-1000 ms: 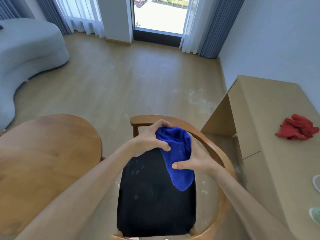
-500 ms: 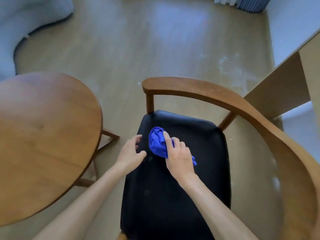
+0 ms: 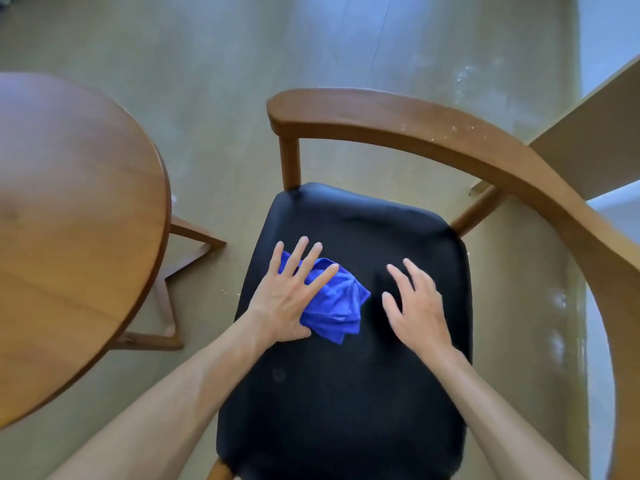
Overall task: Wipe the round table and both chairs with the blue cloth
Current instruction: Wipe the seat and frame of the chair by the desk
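The blue cloth (image 3: 337, 303) lies bunched on the black seat (image 3: 346, 393) of a wooden chair with a curved armrest (image 3: 433, 133). My left hand (image 3: 291, 289) presses flat on the cloth's left part with its fingers spread straight. My right hand (image 3: 415, 303) is just right of the cloth over the seat, fingers straight and spread, holding nothing. The round wooden table (image 3: 69, 237) stands to the left of the chair.
A light wooden desk side panel (image 3: 595, 140) stands at the far right behind the chair's armrest. The table's wooden base legs (image 3: 187, 244) reach toward the chair over the pale wood floor (image 3: 242, 64).
The cloth went from both hands in the air down onto the seat. My right hand has let go of it and moved right; my left hand now presses on it.
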The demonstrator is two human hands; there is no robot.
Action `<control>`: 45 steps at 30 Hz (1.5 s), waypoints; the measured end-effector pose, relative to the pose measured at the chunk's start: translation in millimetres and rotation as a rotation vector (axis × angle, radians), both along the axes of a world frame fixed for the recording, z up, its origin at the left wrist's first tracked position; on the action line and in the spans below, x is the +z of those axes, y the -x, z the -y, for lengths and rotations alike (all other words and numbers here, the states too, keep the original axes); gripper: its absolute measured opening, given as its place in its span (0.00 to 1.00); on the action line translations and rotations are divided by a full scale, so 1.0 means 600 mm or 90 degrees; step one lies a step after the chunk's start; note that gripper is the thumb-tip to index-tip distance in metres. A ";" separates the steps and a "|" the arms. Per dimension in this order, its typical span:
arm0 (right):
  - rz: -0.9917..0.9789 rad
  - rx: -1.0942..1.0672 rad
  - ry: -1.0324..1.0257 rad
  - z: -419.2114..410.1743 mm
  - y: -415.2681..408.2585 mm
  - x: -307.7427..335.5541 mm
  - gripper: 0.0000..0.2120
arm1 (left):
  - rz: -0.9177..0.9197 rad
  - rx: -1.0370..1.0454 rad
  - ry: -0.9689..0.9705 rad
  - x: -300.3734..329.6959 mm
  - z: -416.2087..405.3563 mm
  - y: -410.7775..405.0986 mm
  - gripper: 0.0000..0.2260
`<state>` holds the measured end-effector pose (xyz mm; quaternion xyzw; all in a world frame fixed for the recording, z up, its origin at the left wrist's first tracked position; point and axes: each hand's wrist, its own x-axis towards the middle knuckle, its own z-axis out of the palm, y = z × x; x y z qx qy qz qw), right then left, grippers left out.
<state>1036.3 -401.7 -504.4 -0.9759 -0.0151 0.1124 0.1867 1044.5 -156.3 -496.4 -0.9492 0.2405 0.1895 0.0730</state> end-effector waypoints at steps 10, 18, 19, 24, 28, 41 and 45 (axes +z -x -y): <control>0.008 -0.019 0.184 0.028 0.042 -0.101 0.29 | 0.163 -0.064 0.050 -0.032 0.022 -0.014 0.24; 0.105 -0.032 0.169 0.037 0.047 -0.140 0.29 | 0.047 0.189 0.074 -0.042 -0.009 -0.155 0.31; 0.115 -0.036 0.167 0.037 0.046 -0.144 0.29 | 0.052 0.170 0.073 -0.040 -0.011 -0.151 0.30; 0.135 -0.037 0.167 0.038 0.049 -0.148 0.29 | 0.059 0.155 0.064 -0.027 -0.008 -0.040 0.24; 0.148 -0.040 0.165 0.040 0.048 -0.150 0.29 | -0.022 -0.039 0.111 -0.014 -0.005 0.151 0.25; 0.173 -0.046 0.156 0.036 0.045 -0.151 0.28 | 0.104 0.191 0.077 -0.025 -0.056 -0.118 0.23; 0.187 -0.046 0.164 0.038 0.045 -0.157 0.29 | 0.130 0.286 0.098 -0.043 -0.045 -0.149 0.22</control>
